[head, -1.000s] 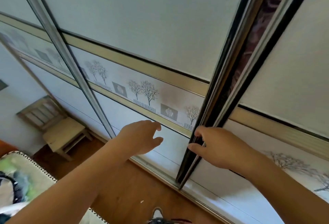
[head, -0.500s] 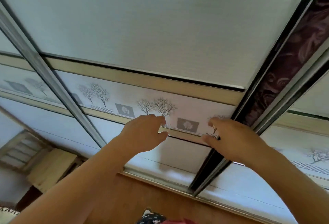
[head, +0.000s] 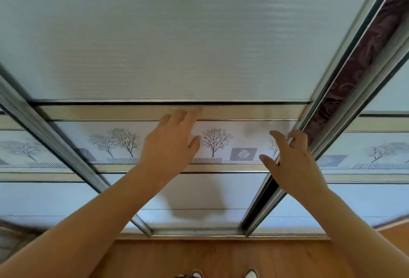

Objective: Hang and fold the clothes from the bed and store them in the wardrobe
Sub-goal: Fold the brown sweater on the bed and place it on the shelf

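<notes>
The wardrobe door [head: 177,34] is panelled in pale grey-white with fine horizontal ribbing. Its band [head: 221,142] is printed with bare grey trees, grey squares and striped fences, and edged by beige-gold trim [head: 243,111]. Dark purple swirl-patterned fabric [head: 354,67] is seen beside it, and the floor [head: 221,257] is orange-brown wood.

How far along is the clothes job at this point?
Barely begun. Done: nothing visibly stored. In hand: the left hand presses flat on the sliding wardrobe door, the right hand is at its right edge, beside a narrow gap. Left: opening the door, then all hanging, folding and storing; no clothes in view.
</notes>
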`<state>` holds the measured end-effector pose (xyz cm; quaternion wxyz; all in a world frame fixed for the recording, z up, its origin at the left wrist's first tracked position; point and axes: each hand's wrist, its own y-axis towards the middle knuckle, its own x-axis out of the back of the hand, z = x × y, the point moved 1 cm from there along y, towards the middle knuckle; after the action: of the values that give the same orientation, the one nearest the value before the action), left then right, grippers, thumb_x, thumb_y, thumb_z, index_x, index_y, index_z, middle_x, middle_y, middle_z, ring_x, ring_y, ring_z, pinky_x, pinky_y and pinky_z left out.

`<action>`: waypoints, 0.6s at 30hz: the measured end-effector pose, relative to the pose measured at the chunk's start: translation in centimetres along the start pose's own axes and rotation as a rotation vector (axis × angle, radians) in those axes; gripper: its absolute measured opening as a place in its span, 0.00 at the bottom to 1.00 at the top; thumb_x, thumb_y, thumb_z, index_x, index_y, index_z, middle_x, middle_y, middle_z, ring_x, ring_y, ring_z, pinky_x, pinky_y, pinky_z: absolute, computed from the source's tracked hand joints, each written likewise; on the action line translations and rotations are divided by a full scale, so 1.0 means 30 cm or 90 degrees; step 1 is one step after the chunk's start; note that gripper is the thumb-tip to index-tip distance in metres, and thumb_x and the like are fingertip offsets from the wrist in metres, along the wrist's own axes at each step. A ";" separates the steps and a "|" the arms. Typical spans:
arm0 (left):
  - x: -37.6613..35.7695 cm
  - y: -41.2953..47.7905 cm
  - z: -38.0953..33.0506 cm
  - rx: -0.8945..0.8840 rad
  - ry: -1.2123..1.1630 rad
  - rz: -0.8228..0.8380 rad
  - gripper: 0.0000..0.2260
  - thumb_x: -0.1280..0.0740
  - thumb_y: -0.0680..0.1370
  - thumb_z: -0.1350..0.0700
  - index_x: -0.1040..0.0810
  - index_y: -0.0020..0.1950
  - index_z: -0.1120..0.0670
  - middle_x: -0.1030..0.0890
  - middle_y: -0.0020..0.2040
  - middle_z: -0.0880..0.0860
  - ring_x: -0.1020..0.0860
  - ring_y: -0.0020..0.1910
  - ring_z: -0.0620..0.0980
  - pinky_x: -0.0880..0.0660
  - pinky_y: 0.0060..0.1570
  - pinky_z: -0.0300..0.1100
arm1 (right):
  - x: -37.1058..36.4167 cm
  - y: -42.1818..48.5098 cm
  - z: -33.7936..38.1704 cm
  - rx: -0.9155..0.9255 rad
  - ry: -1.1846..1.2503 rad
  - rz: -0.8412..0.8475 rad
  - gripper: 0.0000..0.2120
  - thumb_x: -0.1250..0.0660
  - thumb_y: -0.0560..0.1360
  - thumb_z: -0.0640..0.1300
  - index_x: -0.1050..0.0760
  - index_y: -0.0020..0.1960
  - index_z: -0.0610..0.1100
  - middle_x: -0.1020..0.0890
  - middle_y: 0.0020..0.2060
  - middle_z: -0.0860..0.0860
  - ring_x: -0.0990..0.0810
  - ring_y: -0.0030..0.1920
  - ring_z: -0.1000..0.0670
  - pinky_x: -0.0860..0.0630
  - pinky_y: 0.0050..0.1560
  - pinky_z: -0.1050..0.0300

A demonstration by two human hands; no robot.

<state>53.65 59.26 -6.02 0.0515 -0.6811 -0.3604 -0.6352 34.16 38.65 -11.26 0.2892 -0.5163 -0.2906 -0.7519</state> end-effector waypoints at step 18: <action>0.026 0.074 0.172 -0.075 0.299 -0.098 0.57 0.21 0.67 0.44 0.59 0.82 0.44 0.63 0.81 0.61 0.61 0.80 0.63 0.49 0.74 0.69 | -0.037 0.060 -0.002 -0.118 0.295 -0.256 0.39 0.32 0.79 0.49 0.54 0.81 0.53 0.42 0.77 0.44 0.30 0.69 0.34 0.27 0.62 0.34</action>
<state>59.09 60.69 -5.43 0.0454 -0.4875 -0.3518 -0.7978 35.78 37.57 -12.07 0.1451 -0.2876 -0.2435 -0.9148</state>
